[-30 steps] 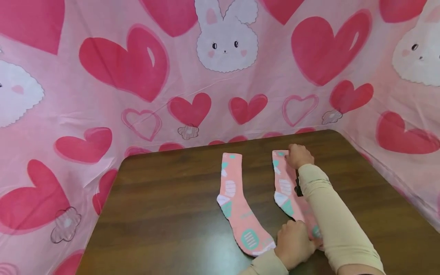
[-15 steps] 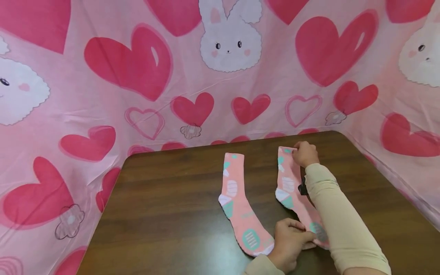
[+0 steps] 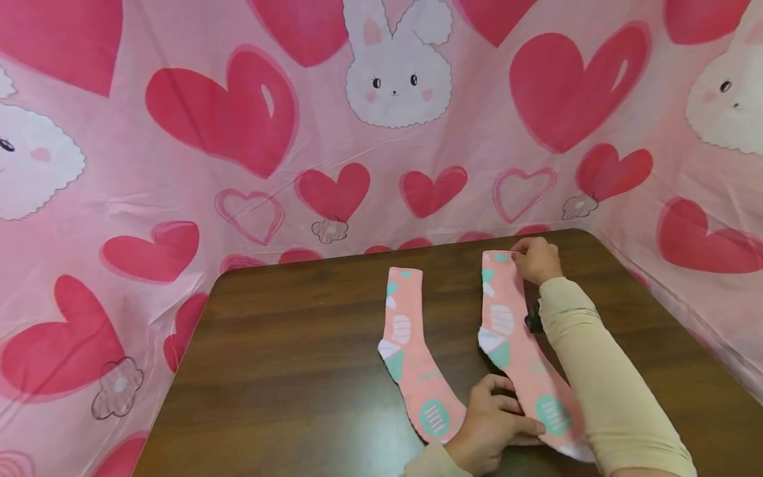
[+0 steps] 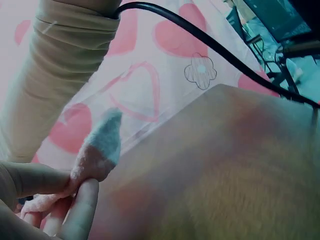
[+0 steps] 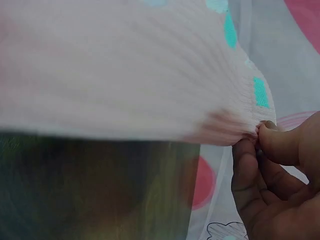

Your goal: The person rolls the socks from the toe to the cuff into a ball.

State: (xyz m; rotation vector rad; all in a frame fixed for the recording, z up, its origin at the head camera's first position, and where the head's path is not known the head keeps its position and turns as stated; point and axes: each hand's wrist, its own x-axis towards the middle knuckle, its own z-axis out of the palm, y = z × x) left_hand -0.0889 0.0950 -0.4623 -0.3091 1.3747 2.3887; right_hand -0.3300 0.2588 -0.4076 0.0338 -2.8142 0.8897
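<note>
Two pink socks with white and mint patches are in the head view. The left sock (image 3: 407, 324) lies flat on the table, its toe partly behind my left hand (image 3: 487, 424). That hand pinches the near-left edge of the right sock (image 3: 507, 291); in the left wrist view, thumb and fingers (image 4: 85, 207) grip a bunched fold of it. At the far end my right hand (image 3: 539, 260) pinches the corner of the sock's cuff. The right wrist view shows the cuff (image 5: 260, 97) drawn taut from thumb and fingertips. My right forearm overlaps part of the sock's foot.
The brown wooden table (image 3: 286, 358) has rounded far corners. Pink cloth (image 3: 268, 126) with hearts and rabbits stands behind and beside it. A black device (image 3: 533, 321) sits at my right wrist. A black cable (image 4: 200, 37) crosses the left wrist view.
My right hand has moved slightly right and away, drawing the right sock's cuff along. The sock now spreads flatter, its toe lower right. My left hand has turned from fingers-down to pinching the edge.
</note>
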